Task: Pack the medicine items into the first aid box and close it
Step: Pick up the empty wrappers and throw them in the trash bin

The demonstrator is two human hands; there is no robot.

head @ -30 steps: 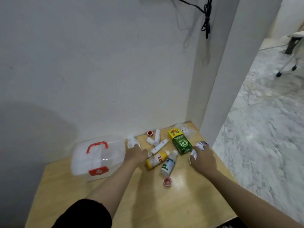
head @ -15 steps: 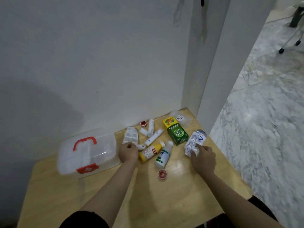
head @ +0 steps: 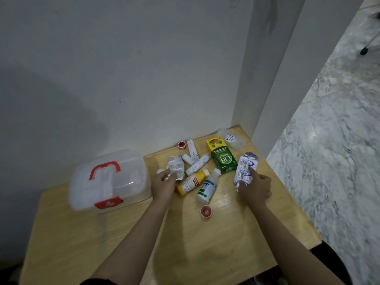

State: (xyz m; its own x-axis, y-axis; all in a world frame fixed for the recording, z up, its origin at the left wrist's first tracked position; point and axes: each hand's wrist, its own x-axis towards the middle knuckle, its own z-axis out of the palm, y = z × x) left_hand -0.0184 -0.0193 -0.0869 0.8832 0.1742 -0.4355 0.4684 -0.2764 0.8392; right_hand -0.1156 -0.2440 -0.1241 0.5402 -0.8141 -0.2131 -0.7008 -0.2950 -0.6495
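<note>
The first aid box [head: 109,182] (clear plastic, red handle and latch) is seen closed near the surface's [head: 236,239] left edge, by the wall. A crinkled silver blister pack [head: 175,166] is gripped by the left hand [head: 163,185], fingers clamped on its near end. A larger blue-and-white foil pack [head: 246,169] is clasped by the right hand [head: 256,187] toward the right edge. Between the hands, a yellow bottle [head: 192,182] and a white bottle w/ green label [head: 208,187] are lying flat, a green box [head: 223,161] just behind.
</note>
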